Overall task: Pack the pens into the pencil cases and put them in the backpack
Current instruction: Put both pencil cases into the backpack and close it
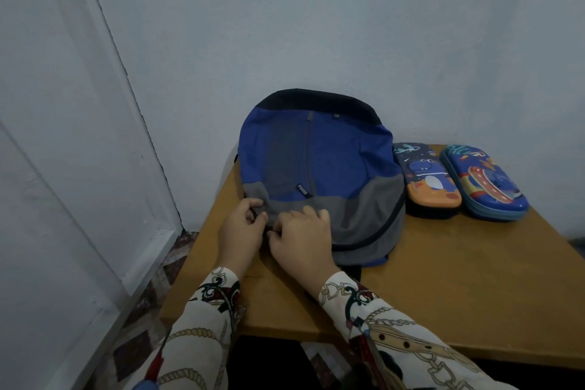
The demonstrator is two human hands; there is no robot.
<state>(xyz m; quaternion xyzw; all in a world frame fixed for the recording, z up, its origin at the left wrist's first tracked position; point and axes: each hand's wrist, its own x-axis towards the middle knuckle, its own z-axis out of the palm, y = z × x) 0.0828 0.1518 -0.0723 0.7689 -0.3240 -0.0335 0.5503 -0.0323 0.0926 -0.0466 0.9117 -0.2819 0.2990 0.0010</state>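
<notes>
A blue and grey backpack (319,174) is shown lying flat on a wooden table (443,279), its black top edge turned toward the pale wall (316,16). A small label reading PUMA is seen near the middle of the front panel. The left hand (242,231) is placed at the near left corner of the bag, its fingers curled round a fold of the grey fabric, which is pinched between thumb and fingers. The right hand (300,239) is laid just beside it on the same grey band, fingers bent, the thumb and forefinger brought together at the bag's edge; what is pinched there is too small to be identified. Two closed pencil cases are set side by side to the right of the backpack: a dinosaur-print case (425,177) touching the bag's side, and a blue rocket-print case (484,182) just beyond it. Patterned sleeves (380,320) are worn on both arms. No pens are visible.
</notes>
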